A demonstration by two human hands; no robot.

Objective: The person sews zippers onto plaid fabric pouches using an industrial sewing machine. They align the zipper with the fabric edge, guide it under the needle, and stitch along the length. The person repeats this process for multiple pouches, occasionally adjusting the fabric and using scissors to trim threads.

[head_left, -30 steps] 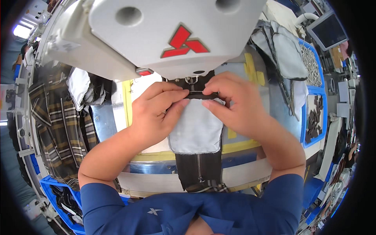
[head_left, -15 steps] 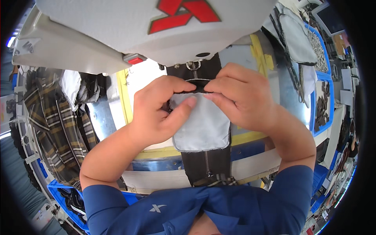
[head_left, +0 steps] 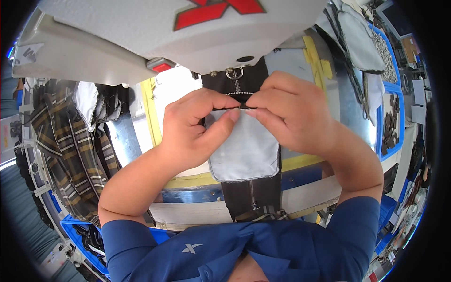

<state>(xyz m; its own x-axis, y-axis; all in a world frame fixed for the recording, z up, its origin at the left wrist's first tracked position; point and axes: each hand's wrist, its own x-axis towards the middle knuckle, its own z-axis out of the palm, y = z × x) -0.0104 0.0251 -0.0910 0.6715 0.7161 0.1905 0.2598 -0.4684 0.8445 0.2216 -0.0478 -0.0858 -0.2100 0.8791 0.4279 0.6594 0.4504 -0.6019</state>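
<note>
A pale grey lining piece (head_left: 244,150) with stitched, rounded lower corners lies on a dark fabric strip (head_left: 249,197) that has a metal zipper. My left hand (head_left: 192,129) pinches the top edge of the lining, fingertips just below a curved line of zipper teeth (head_left: 239,93). Opposite it, my right hand (head_left: 296,115) grips the same edge between thumb and forefinger. The strip runs up under the head of a grey-white sewing machine (head_left: 178,42), near a metal D-shaped ring (head_left: 234,73). The fingertips partly hide the dark seam between them.
Plaid garments (head_left: 75,155) lie at left above a blue bin (head_left: 75,225) of dark pieces. At right hang grey lining pieces (head_left: 357,51), beside blue trays (head_left: 397,127) of small parts and a screen (head_left: 394,19). Yellow tape (head_left: 312,56) marks the worktable.
Both hands have shifted slightly right with the fabric, their fingertips closing inward along the lining's top edge. The machine head appears higher in the picture as the view shifted.
</note>
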